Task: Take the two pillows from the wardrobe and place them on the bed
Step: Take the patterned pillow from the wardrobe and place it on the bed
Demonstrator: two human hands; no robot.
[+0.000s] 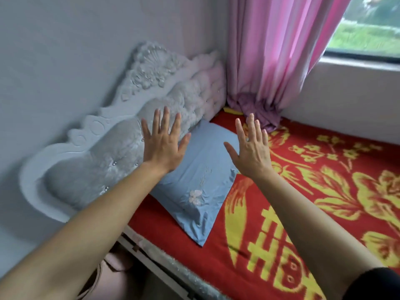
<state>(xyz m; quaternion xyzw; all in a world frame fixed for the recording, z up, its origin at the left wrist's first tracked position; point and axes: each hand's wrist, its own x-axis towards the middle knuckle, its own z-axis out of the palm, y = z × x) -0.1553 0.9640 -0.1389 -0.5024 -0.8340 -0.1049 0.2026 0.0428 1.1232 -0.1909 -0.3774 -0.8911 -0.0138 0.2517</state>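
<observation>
Domestic bedroom: a bed [281, 224] with red floral blanket [324, 191], carved tufted headboard [134, 118], blue pillow [201, 169], and pink curtain [270, 50] beside a window [368, 33].

You've got a pink curtain [275, 50] bunched in the corner, window [368, 27] on the right, grey wall [65, 40] on the left.

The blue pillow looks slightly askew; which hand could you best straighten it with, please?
Probably the left hand: it is open over the blue pillow beside the headboard; the right hand is toward the blanket.
</observation>
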